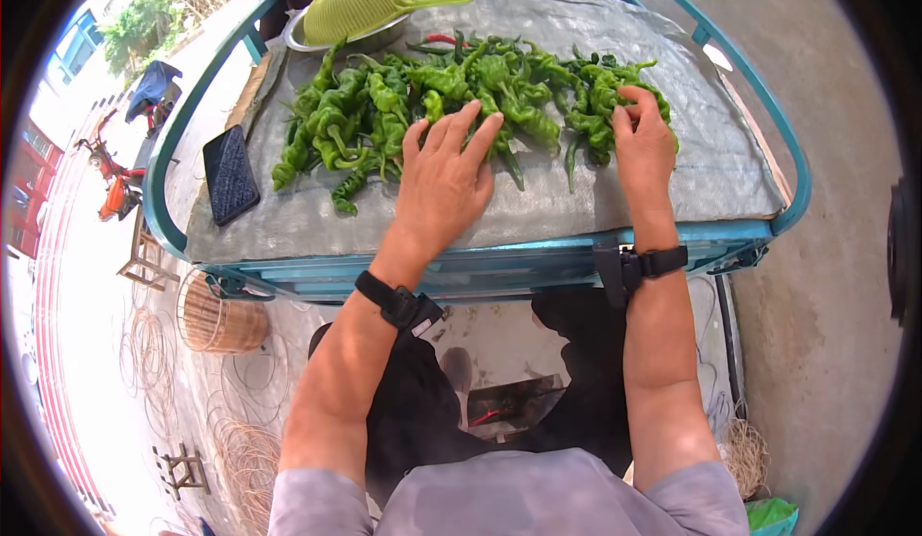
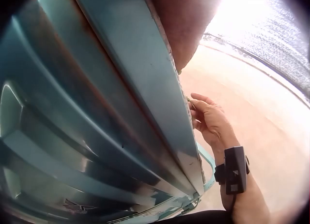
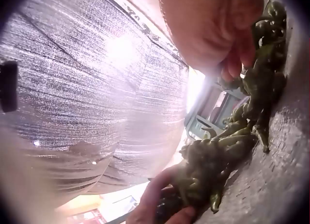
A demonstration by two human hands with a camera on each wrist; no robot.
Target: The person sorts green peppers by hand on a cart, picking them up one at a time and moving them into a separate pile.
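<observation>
Peppers [image 1: 336, 123], green and wrinkled, lie heaped in a broad band across a grey woven sheet [image 1: 576, 211], and the step in hand looks like going through that heap by hand. The left hand [image 1: 447, 181] reaches over the near edge of the pile, its fingers spread and their tips among the peppers. The right hand [image 1: 645, 147] is at the right end, thumb and forefinger bent inward against the pods; the right wrist view is blurred and dim there, so I cannot tell whether it pinches one. In my judgement the next move calls for a light fingertip hold on a single pod, since the twisted shapes could snag and drag their neighbours along.

One red pepper [image 1: 442, 38] shows at the far side of the band. Behind it a yellow-green colander [image 1: 353, 8] sits upturned over a metal bowl [image 1: 296, 38], and a dark phone [image 1: 230, 175] lies near the left edge. The sheet covers the bed of a teal cart [image 1: 499, 272], out in a bright yard, with a slatted basket [image 1: 221, 315], a small stool [image 1: 184, 471] and an orange-red motorbike [image 1: 117, 200] off to the left
</observation>
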